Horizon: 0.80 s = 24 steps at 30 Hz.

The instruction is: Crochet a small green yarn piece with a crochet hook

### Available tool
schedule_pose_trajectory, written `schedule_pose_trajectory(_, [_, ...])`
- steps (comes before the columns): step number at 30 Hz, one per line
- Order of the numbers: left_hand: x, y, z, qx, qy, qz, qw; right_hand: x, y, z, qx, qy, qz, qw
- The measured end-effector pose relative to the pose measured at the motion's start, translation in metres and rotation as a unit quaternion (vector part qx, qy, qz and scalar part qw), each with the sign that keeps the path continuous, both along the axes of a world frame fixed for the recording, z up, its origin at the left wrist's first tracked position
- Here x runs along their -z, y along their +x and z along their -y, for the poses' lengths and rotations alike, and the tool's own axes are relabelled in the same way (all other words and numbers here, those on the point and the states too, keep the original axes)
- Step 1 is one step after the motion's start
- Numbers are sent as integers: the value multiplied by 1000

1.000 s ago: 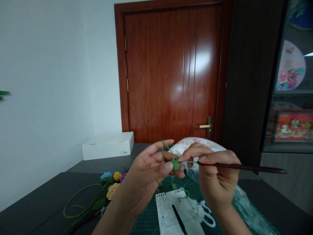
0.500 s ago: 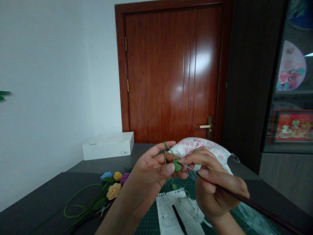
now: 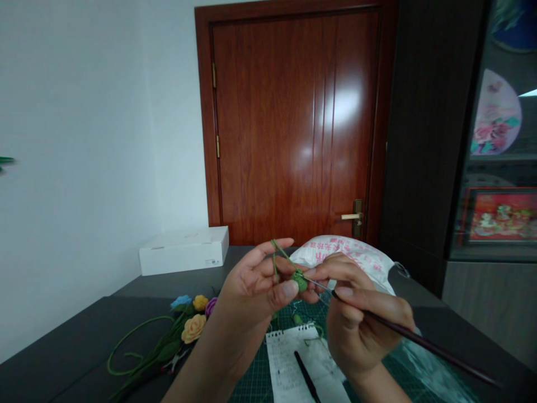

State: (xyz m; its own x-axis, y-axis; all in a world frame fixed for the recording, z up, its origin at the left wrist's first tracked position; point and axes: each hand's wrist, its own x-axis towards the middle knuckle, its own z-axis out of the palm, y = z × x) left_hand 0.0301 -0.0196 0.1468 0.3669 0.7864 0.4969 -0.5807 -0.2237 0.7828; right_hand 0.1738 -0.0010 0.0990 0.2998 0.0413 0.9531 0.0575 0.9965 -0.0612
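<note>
Change: my crochet hook (image 3: 394, 326) now slants down to my right, where a second ago it lay nearly level.
Hands: together; my left hand (image 3: 251, 291) pinches the green crocheted piece (image 3: 299, 282) between thumb and fingers, green yarn (image 3: 282, 256) running over my raised fingers; my right hand (image 3: 356, 319) grips the hook, its tip at the piece.
Piece: in the air above the spiral notepad (image 3: 289, 358).
Around: crocheted flowers (image 3: 193, 328) left of the notepad, a dark pen (image 3: 306, 376) on it, a green cutting mat (image 3: 251, 383) beneath it.
</note>
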Motion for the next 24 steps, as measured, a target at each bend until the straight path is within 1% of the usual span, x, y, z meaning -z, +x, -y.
schedule_pose_trajectory(3, [1, 0, 0, -10, 4, -4, 1000, 1, -7, 0, -13, -7, -42, 999])
schedule_pose_trajectory(4, [2, 0, 0, -15, 7, -7, 1000, 0, -10, 0, -35, -14, -54, 998])
schedule_pose_trajectory(6, [2, 1, 0, -33, 14, -12, 999, -4, -14, 2, -113, -53, -79, 989])
schedule_pose_trajectory(8, [2, 1, 1, -52, 31, -9, 998, -9, -18, 4, -228, -115, -104, 961])
schedule_pose_trajectory(10, [2, -1, 0, -71, 50, -8, 996, -14, -20, 4, -341, -175, -109, 917])
schedule_pose_trajectory(11, [2, -1, 0, -81, 58, -12, 995, -16, -20, 4, -386, -200, -108, 894])
schedule_pose_trajectory(13, [3, -3, 0, -97, 76, -20, 992, -19, -20, 4, -442, -242, -109, 857])
schedule_pose_trajectory(15, [3, -3, 2, -109, 94, -24, 989, -20, -19, 3, -462, -268, -116, 838])
schedule_pose_trajectory(17, [3, -2, 5, -129, 103, -26, 986, -21, -17, 3, -461, -272, -112, 837])
schedule_pose_trajectory(20, [1, 1, 10, -168, 107, -31, 980, -22, -13, 4, -445, -251, -86, 855])
schedule_pose_trajectory(24, [0, 2, 12, -184, 125, -31, 975, -24, -6, 6, -408, -223, -44, 884])
